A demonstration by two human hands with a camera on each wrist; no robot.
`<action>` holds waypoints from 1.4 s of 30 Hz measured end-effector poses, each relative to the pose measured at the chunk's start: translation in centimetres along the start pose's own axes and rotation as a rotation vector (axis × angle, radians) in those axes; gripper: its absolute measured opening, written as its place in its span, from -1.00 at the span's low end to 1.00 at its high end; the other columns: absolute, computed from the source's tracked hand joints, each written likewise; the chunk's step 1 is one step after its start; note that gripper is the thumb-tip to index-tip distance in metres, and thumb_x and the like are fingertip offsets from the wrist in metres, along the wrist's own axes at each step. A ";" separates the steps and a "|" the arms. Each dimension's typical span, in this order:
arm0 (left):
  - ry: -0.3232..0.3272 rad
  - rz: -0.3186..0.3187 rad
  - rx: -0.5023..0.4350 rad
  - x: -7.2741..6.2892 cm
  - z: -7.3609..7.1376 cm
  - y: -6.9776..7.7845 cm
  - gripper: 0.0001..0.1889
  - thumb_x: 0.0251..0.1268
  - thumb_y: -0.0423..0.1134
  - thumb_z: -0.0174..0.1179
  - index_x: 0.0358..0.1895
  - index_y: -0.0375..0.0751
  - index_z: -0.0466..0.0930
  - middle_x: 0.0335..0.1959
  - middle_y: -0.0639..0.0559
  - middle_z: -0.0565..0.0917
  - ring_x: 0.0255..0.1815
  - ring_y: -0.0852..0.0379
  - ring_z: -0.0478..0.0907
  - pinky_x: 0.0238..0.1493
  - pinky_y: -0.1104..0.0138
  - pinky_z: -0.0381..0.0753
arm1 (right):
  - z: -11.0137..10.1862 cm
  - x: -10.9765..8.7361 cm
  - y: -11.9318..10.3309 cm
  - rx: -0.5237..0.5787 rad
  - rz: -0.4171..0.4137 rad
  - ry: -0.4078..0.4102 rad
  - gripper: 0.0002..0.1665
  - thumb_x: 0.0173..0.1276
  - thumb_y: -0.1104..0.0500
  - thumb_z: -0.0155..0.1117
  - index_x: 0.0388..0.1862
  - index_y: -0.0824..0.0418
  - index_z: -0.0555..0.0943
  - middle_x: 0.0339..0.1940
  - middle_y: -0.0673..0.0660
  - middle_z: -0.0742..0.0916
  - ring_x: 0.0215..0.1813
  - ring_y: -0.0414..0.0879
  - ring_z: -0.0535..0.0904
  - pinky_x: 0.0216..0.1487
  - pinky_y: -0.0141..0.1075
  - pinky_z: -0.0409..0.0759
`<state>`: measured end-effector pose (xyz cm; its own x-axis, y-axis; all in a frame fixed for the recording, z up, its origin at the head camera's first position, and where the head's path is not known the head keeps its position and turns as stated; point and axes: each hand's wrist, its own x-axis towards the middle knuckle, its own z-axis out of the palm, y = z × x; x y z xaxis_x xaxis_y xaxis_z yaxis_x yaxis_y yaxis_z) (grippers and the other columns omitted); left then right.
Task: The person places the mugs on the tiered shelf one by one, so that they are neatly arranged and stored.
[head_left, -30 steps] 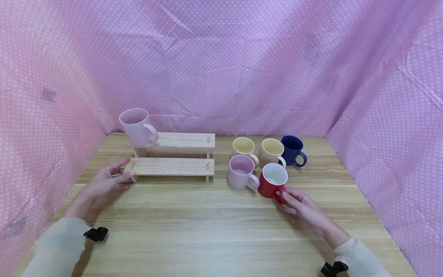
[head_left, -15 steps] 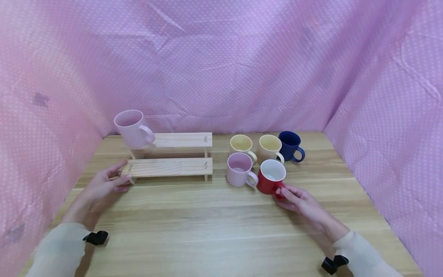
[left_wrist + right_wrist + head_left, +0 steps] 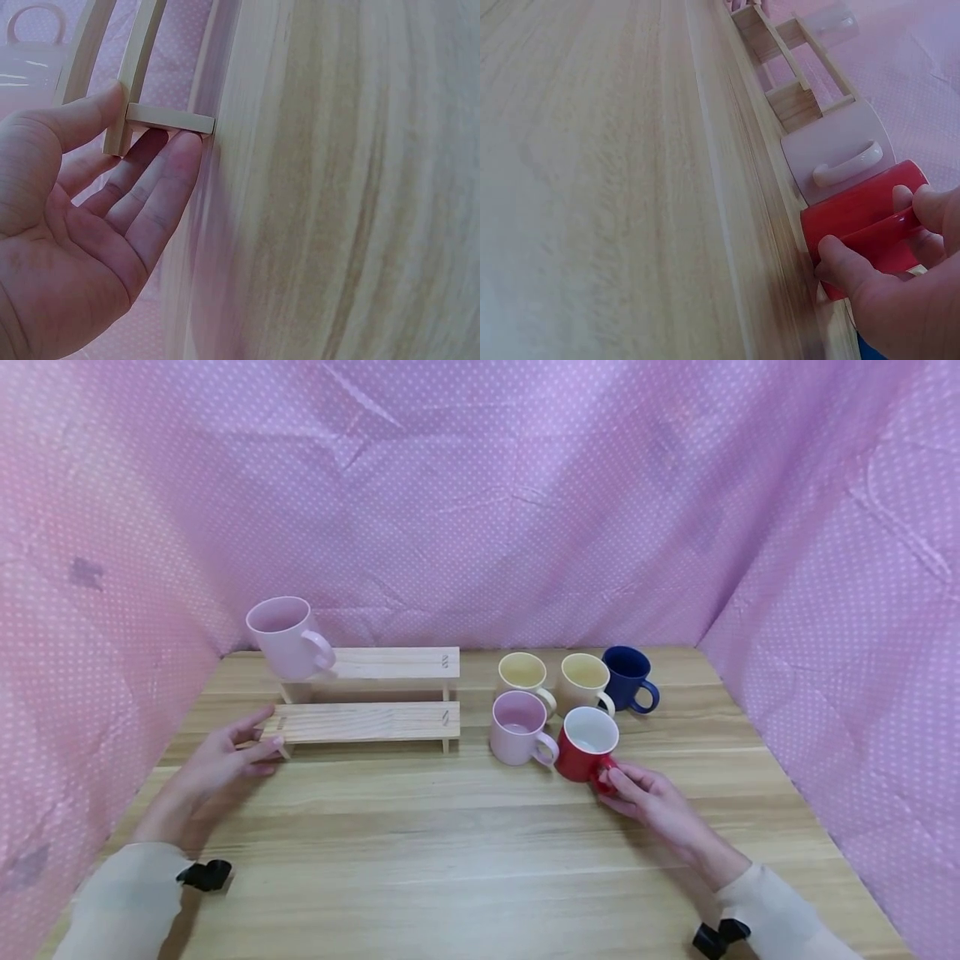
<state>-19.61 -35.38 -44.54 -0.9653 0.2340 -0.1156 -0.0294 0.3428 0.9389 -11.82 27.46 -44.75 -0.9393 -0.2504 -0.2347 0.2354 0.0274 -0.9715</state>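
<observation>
My left hand [image 3: 217, 764] holds the left end of the lower wooden shelf [image 3: 360, 722]. In the left wrist view its thumb lies at the board's edge and the fingers [image 3: 161, 199] reach to the shelf's leg [image 3: 171, 118]. With my right hand [image 3: 658, 810] I pinch the handle of a red mug [image 3: 576, 764], white inside, which stands upright on the table. Right beside it is a pink mug [image 3: 512, 745], its handle toward the red one. Another pink mug [image 3: 288, 652] stands on the left end of the raised back shelf [image 3: 390, 662].
Behind the red and pink mugs stand two yellow mugs [image 3: 522, 670] [image 3: 576, 695], partly hidden, and a dark blue mug [image 3: 621, 682]. The wooden table [image 3: 420, 860] ends at a pink dotted cloth [image 3: 480, 527] at the back and sides.
The head view has shifted slightly. Both hands keep their places on the shelf and the red mug's handle; no mug has visibly moved on the table.
</observation>
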 end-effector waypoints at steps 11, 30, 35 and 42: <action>-0.001 -0.007 -0.010 0.0 -0.2 0.4 -0.16 0.54 -0.24 0.17 0.62 -0.33 -0.20 0.12 -0.38 0.40 -0.06 0.17 0.68 0.06 0.17 0.75 | 0.0 0.0 0.4 0.041 -0.025 0.018 -0.34 0.63 0.10 0.09 0.45 0.58 0.29 0.28 0.26 0.54 0.28 -0.07 0.57 0.31 -0.12 0.58; -0.008 -0.045 0.011 0.0 -0.4 0.2 -0.15 0.54 -0.20 0.17 0.64 -0.25 -0.22 0.24 -0.48 0.32 -0.04 0.25 0.65 0.08 0.16 0.74 | -0.9 -0.9 -2.1 0.171 -0.163 -0.055 -0.69 0.66 0.23 0.00 0.11 0.26 0.68 0.11 0.15 0.69 0.20 -0.05 0.66 0.28 -0.09 0.58; -0.014 -0.041 0.007 0.0 -0.4 0.0 -0.15 0.55 -0.20 0.16 0.64 -0.26 -0.22 0.20 -0.45 0.36 -0.04 0.25 0.65 0.08 0.15 0.74 | -0.8 -1.4 -3.8 0.162 -0.205 -0.068 -0.68 0.67 0.25 -0.02 0.02 0.24 0.70 0.10 0.14 0.69 0.19 -0.06 0.66 0.25 -0.12 0.62; -0.009 -0.030 0.015 0.0 -0.1 0.0 -0.15 0.55 -0.20 0.17 0.64 -0.29 -0.20 0.14 -0.42 0.39 -0.05 0.21 0.67 0.06 0.16 0.76 | -0.4 -1.8 -6.3 0.151 -0.249 -0.120 -0.67 0.68 0.26 -0.06 0.01 0.26 0.69 0.07 0.17 0.67 0.25 0.04 0.62 0.27 -0.04 0.59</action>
<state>-19.66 -35.49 -44.47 -0.9618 0.2314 -0.1461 -0.0539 0.3632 0.9301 -11.67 28.17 -38.23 -0.9387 -0.3438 0.0244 0.0444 -0.1909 -0.9806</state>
